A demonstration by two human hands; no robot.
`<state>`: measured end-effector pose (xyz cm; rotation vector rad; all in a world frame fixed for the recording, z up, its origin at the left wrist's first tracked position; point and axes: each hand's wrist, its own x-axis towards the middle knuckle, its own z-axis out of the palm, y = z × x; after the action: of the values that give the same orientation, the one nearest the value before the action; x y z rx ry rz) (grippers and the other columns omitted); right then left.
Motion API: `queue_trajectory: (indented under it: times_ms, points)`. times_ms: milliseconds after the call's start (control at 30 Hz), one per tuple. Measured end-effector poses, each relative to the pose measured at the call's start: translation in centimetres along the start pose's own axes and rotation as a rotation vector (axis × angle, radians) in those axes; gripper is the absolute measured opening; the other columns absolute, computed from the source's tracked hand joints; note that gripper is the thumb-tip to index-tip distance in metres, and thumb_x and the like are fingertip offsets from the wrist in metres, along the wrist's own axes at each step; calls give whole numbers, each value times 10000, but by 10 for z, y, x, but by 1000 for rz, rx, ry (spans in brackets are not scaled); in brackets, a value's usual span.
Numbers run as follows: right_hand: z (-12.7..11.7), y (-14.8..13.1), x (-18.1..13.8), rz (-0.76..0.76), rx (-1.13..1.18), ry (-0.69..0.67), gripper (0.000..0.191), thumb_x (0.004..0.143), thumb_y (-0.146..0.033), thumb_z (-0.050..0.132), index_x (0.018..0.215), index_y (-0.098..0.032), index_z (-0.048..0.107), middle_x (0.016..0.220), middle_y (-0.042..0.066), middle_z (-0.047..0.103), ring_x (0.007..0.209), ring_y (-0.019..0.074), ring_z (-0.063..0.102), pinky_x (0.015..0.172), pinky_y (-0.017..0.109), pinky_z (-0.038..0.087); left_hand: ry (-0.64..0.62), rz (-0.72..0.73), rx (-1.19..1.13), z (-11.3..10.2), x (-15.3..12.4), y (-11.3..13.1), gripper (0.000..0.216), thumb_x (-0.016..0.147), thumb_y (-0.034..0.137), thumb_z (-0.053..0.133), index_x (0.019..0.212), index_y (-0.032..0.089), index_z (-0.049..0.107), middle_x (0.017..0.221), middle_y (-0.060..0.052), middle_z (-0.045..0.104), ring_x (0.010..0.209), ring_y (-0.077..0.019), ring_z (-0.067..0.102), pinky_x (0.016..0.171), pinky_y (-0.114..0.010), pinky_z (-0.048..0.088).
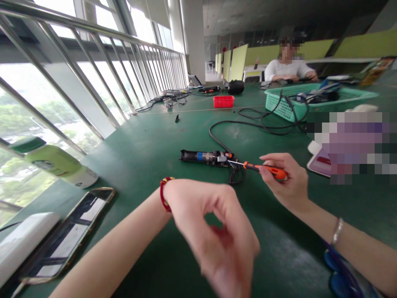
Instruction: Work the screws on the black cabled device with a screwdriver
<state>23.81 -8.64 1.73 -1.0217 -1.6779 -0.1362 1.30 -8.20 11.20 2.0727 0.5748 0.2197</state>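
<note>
My right hand [287,182] is closed round the orange handle of a small screwdriver [263,168], whose tip reaches the right end of an opened black device [206,157] lying on the green table [149,140]. A black cable [223,142] runs from that device toward the back right. My left hand [214,231] hovers close to the camera, blurred by motion, fingers curled in a loose pinch with nothing visible in them. A red bracelet sits on its wrist.
A phone [70,231] and a white object [21,240] lie at the near left, beside a green-capped bottle [52,159] on its side. A teal basket [291,101] with cables and a red tray [223,101] sit farther back. Another person [288,66] sits at the far end.
</note>
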Motion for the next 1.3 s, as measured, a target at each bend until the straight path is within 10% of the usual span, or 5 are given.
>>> queue_trajectory:
  times_ms: [67, 200, 267, 533, 1300]
  points:
    - [1, 1, 0, -12, 16, 52, 289, 738, -205, 644, 1015, -225, 565, 781, 3, 599, 678, 150, 597, 647, 305, 510, -66, 3, 48, -13, 3, -13, 446, 756, 608, 544, 758, 190, 699, 632, -20, 612, 523, -104, 544, 485, -222, 445]
    - [3, 1, 0, -23, 75, 82, 364, 726, -194, 646, 1074, -219, 542, 906, 40, 598, 804, 183, 616, 730, 347, 523, 690, -119, 531, -23, 17, -67, 285, 854, 390, 464, 846, 174, 650, 799, -33, 630, 766, -165, 569, 731, -301, 475]
    - [2, 1, -1, 4, 62, 28, 273, 734, -206, 646, 997, -224, 575, 834, 20, 606, 721, 162, 619, 665, 312, 525, 840, -143, 752, -23, 21, -95, 275, 846, 334, 478, 1038, 186, 608, 1045, -61, 612, 1002, -213, 533, 909, -366, 423]
    - [4, 2, -1, -18, 80, 102, 382, 724, -193, 651, 1085, -220, 531, 940, 50, 590, 850, 194, 609, 766, 362, 514, 736, -238, 905, -13, 19, -141, 478, 886, 405, 419, 1305, 177, 392, 1298, -89, 493, 1258, -227, 379, 1130, -461, 157]
    - [3, 1, -1, -44, 75, 112, 405, 721, -177, 639, 1107, -219, 524, 968, 62, 587, 847, 204, 605, 754, 379, 515, 740, -253, 987, -10, 22, -138, 362, 875, 387, 432, 1166, 180, 495, 1146, -80, 560, 1139, -238, 462, 1111, -442, 209]
